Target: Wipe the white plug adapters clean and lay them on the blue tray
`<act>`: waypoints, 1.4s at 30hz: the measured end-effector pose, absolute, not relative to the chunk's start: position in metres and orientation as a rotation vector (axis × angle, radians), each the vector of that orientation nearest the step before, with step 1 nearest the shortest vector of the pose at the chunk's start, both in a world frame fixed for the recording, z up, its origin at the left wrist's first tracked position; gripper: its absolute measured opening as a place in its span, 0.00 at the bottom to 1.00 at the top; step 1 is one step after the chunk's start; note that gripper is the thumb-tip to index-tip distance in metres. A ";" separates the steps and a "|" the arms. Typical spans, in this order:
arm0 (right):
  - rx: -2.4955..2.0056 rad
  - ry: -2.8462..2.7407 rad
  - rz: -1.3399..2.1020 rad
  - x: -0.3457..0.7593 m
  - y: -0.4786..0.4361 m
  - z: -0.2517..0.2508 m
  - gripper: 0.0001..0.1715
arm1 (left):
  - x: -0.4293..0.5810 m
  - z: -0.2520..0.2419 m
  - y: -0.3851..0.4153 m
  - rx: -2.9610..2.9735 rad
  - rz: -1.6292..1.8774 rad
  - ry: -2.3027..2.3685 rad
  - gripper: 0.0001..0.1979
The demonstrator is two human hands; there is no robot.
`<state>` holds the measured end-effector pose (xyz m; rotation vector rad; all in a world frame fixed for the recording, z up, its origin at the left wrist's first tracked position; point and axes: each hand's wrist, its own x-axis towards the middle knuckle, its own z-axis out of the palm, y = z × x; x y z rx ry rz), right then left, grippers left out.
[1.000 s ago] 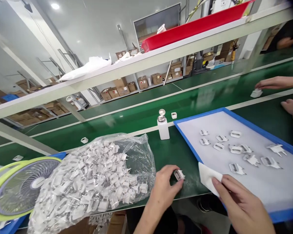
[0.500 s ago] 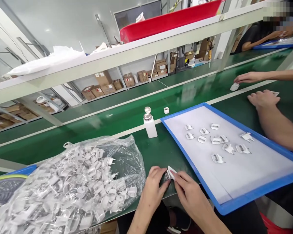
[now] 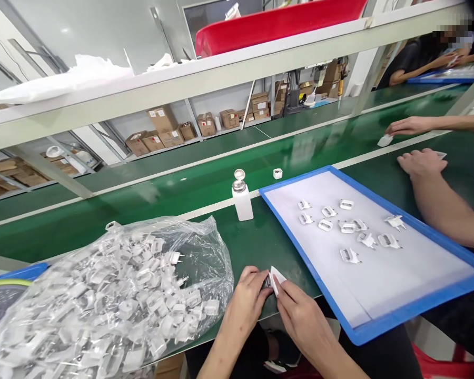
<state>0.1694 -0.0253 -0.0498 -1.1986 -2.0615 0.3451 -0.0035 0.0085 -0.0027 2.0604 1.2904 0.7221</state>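
Observation:
My left hand (image 3: 245,297) pinches a small white plug housing (image 3: 267,282) between thumb and fingers near the table's front edge. Most of that housing is covered by the fingers. In my right hand (image 3: 304,318) is a folded white wipe (image 3: 277,277), its pointed end up, held against the housing's right side. To the left lies a clear plastic bag (image 3: 217,247) with many white plug housings (image 3: 142,300). On the right, several more housings (image 3: 349,256) are spread over a white tray with a blue rim (image 3: 312,258).
A white pump bottle (image 3: 243,202) with its metal lid raised stands behind my hands. One small white piece (image 3: 277,173) is on the green belt (image 3: 205,181). Another person's hands (image 3: 422,160) work at the right. A shelf beam (image 3: 237,73) crosses above.
The view has shifted slightly. The small white piece on the belt has moved right relative to the bottle. My hands stay together, with the wipe still against the housing.

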 end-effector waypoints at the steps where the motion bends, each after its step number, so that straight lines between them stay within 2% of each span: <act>1: -1.184 -2.062 0.325 0.168 -0.030 -0.052 0.26 | -0.004 -0.004 0.009 2.076 0.714 1.288 0.19; 6: -1.165 -2.023 0.268 0.163 -0.049 -0.062 0.27 | -0.007 -0.009 0.009 2.125 0.707 1.261 0.20; 10: -1.267 -1.973 0.359 0.163 -0.037 -0.053 0.26 | -0.006 -0.006 0.007 2.118 0.713 1.253 0.20; 14: -1.356 -1.965 0.592 0.167 -0.011 -0.029 0.20 | 0.001 -0.005 0.003 2.076 0.739 1.293 0.19; 21: -1.396 -1.843 1.046 0.174 0.007 0.006 0.18 | 0.006 -0.002 -0.004 1.945 0.856 1.280 0.14; 24: -1.411 -1.674 1.288 0.183 0.011 0.022 0.17 | 0.002 0.007 -0.011 1.850 0.892 1.239 0.10; 28: -1.472 -1.245 1.605 0.201 0.012 0.043 0.09 | 0.001 0.024 -0.028 1.527 1.078 1.185 0.10; 35: -1.195 -0.631 1.864 0.179 -0.017 0.068 0.19 | 0.021 0.041 -0.046 1.226 1.519 1.242 0.12; 38: -1.078 -0.431 1.834 0.161 -0.033 0.076 0.21 | 0.028 0.044 -0.048 1.140 1.587 1.277 0.12; 42: -1.192 -0.468 1.660 0.156 -0.047 0.078 0.25 | 0.039 0.046 -0.051 0.970 1.587 1.271 0.13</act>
